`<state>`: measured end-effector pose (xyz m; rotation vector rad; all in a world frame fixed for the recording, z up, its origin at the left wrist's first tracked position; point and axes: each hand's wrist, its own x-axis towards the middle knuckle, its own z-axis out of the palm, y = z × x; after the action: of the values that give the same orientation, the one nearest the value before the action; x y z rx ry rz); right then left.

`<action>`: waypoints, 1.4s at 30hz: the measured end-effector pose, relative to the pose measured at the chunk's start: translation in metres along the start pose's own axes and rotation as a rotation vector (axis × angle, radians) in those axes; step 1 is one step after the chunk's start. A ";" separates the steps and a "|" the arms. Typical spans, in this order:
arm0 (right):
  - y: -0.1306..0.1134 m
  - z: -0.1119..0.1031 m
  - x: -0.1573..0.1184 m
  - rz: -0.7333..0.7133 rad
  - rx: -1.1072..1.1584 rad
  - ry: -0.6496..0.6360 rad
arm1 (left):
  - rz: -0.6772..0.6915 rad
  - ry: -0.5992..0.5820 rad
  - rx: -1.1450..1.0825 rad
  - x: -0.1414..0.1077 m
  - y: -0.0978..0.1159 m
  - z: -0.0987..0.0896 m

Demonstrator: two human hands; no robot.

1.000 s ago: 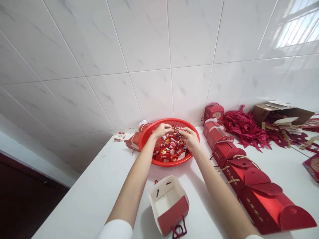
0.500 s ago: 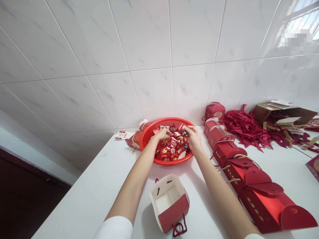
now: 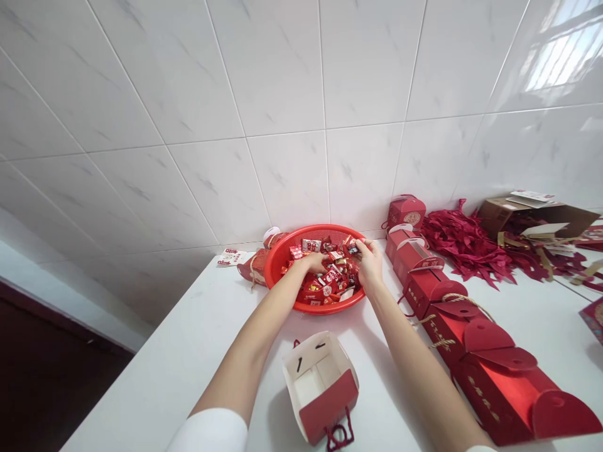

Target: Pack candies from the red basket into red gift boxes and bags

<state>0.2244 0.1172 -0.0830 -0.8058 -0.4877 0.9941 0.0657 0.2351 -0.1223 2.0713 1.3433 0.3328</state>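
Candies [image 3: 331,275] have glossy, crinkled red wrappers, heaped in a round, perforated plastic basket [image 3: 325,309]. Left hand [image 3: 315,263] lies among them, right hand [image 3: 370,263] at the edge; cannot tell either grip.

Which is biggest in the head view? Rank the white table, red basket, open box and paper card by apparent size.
1. White table
2. Red basket and open box: too close to rank, as the box sits nearer the camera
3. Paper card
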 end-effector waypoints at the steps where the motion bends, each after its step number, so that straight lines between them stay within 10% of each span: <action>1: 0.000 0.000 0.000 -0.001 -0.001 -0.002 | 0.002 -0.003 -0.006 0.001 0.000 0.001; 14: 0.007 -0.003 0.008 -0.071 0.014 0.033 | 0.062 -0.123 -0.118 -0.009 0.010 -0.013; 31: -0.005 0.004 -0.001 0.013 0.062 0.052 | 0.043 0.504 -0.066 -0.018 0.020 -0.025; 42: -0.008 0.004 -0.003 0.047 0.022 0.036 | 0.172 -0.050 0.033 -0.012 0.019 0.010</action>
<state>0.2243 0.1135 -0.0744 -0.8169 -0.4279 1.0246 0.0796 0.2149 -0.1165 2.2137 1.1512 0.3317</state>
